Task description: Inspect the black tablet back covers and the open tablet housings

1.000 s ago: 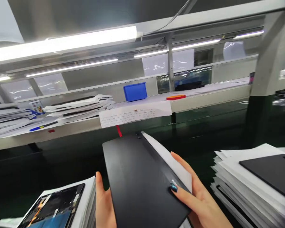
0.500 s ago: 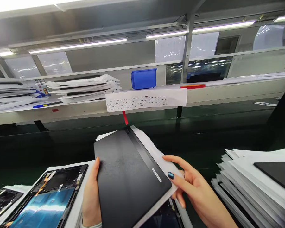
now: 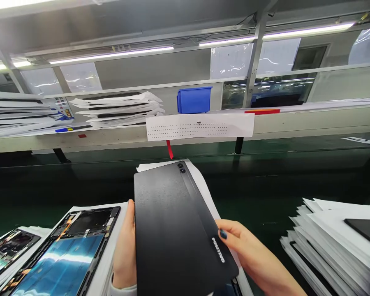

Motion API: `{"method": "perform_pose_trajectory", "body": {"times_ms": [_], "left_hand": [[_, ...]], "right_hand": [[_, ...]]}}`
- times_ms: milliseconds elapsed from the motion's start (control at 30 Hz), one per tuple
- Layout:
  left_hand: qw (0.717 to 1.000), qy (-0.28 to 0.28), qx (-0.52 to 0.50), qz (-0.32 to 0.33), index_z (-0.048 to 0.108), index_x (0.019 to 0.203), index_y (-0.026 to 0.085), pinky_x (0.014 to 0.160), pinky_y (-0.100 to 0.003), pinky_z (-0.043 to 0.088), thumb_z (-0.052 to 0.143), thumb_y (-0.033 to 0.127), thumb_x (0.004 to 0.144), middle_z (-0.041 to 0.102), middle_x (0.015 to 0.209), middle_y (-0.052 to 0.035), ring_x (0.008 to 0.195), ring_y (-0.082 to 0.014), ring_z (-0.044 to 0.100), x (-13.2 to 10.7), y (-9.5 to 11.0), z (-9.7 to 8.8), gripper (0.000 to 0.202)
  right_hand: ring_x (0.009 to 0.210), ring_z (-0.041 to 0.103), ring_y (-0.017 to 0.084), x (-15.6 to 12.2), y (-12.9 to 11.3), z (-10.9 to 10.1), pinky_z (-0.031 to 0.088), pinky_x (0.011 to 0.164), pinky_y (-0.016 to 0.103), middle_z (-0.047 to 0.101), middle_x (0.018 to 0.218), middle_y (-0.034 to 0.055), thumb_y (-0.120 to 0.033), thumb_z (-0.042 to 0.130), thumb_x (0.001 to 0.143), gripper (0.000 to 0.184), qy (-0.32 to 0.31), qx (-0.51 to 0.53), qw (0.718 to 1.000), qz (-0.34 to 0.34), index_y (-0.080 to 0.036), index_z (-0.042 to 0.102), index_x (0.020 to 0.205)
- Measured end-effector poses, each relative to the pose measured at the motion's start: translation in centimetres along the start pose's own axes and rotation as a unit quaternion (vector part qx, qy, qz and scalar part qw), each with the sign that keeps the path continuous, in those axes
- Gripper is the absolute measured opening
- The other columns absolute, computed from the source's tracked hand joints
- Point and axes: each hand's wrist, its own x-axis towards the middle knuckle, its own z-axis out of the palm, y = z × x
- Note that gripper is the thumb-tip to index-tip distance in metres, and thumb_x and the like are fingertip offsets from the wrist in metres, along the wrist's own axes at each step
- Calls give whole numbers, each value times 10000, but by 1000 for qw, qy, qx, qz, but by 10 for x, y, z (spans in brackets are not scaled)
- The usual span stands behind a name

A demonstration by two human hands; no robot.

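A black tablet back cover (image 3: 172, 230) marked POSITIVO is held up in front of me, its two round camera openings at the top. My left hand (image 3: 125, 250) grips its left edge, with the thumb showing and the other fingers hidden behind. At the lower right edge, my right hand (image 3: 249, 250) closes on the cover, its thumb on the face near the lettering. A white sheet (image 3: 200, 179) lies behind the cover and sticks out along its top and right side. Part of another dark tablet piece (image 3: 226, 290) shows underneath.
To the left, opened tablets (image 3: 61, 259) with bare insides lie on white sheets. A tall stack of white sheets (image 3: 320, 238) with dark panels between them stands at the right. The shelf ahead carries wrapped stacks (image 3: 120, 109) and a blue bin (image 3: 194, 100).
The cover has turned and tilted, so its camera openings now show plainly. My right fingers, spread around the corner before, have closed in along the edge. The whole view has shifted slightly.
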Motion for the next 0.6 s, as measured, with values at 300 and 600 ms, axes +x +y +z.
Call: {"method": "perform_pose_trajectory", "body": {"times_ms": [300, 600], "left_hand": [[993, 55, -27, -98, 775, 945, 142, 1083, -472, 445, 300, 423, 1036, 784, 945, -94, 1127, -296, 672, 9, -1, 11, 559], [991, 95, -15, -96, 774, 993, 102, 1048, -491, 455, 354, 438, 1011, 771, 911, -143, 1052, -335, 694, 6, 2, 11, 537]], "right_hand": [[652, 672, 152, 2, -5, 8, 503, 583, 173, 740, 712, 47, -376, 916, 691, 267, 77, 99, 990, 66, -190, 830, 862], [611, 656, 142, 11, -3, 1, 523, 608, 186, 751, 729, 54, -332, 930, 661, 251, 56, 131, 989, 48, -174, 831, 830]]}}
